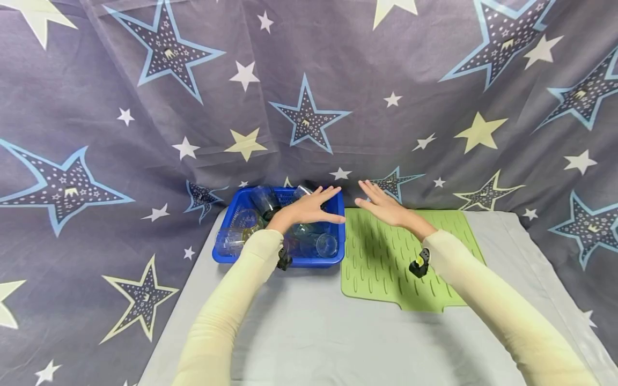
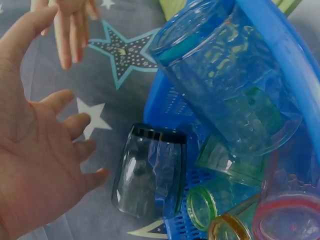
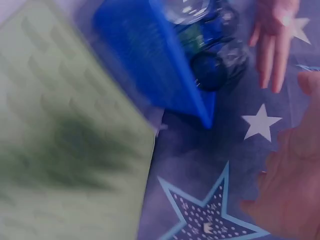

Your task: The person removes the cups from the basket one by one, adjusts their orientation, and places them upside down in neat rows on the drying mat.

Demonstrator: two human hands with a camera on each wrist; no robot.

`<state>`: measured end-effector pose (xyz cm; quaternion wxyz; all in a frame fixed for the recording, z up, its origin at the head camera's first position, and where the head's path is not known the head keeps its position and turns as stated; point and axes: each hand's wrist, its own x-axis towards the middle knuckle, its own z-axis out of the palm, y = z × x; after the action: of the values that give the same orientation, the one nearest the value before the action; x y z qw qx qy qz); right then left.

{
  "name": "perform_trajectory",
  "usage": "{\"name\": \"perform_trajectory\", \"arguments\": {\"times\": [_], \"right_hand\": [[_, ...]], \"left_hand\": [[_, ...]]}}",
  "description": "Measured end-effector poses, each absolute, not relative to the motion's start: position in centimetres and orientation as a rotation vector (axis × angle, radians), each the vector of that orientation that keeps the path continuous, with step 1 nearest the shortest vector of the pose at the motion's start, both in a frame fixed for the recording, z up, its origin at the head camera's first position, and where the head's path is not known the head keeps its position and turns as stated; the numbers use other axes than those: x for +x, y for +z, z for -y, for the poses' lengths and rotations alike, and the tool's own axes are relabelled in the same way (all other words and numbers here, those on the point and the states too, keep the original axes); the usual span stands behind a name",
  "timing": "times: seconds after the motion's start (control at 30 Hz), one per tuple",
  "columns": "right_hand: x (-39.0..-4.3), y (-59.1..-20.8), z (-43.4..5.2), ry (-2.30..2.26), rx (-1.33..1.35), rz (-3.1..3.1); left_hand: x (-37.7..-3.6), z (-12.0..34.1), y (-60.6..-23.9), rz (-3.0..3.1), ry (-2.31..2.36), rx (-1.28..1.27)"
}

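Observation:
My left hand [image 1: 307,208] hovers over the blue basket [image 1: 280,262], its fingers spread and nothing held. Glasses crowd the basket: a large clear glass [image 2: 225,85], a dark grey glass [image 2: 150,172], a green-rimmed glass [image 2: 202,207], an amber-rimmed glass [image 2: 230,227] and a red-rimmed glass [image 2: 290,215] among them. Over the green ribbed mat [image 1: 372,268], beside the basket, my right hand [image 1: 386,208] is held up with extended fingers and holds nothing. The two hands face each other, apart. My left forearm hides part of the basket in the head view.
Basket and mat lie on a table with a pale grey cloth [image 1: 309,327]. Behind them hangs a dark grey curtain [image 1: 338,139] with a star print. A black wrist strap [image 1: 419,264] shows on the right sleeve.

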<state>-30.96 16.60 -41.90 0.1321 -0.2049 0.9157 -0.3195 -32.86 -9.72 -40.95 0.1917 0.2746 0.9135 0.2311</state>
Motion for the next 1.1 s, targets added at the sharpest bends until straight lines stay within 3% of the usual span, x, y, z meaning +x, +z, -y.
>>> {"name": "perform_trajectory", "arguments": {"times": [0.43, 1.1], "right_hand": [[-31.9, -42.3, -15.2, -1.583, -0.227, -2.102], [-30.7, -47.4, -13.0, -1.660, -0.094, -1.974]], "left_hand": [[-33.4, 12.1, -40.7, -2.259, 0.847, 0.791], [-32.8, 12.6, -43.3, -2.144, 0.704, 0.819]]}}
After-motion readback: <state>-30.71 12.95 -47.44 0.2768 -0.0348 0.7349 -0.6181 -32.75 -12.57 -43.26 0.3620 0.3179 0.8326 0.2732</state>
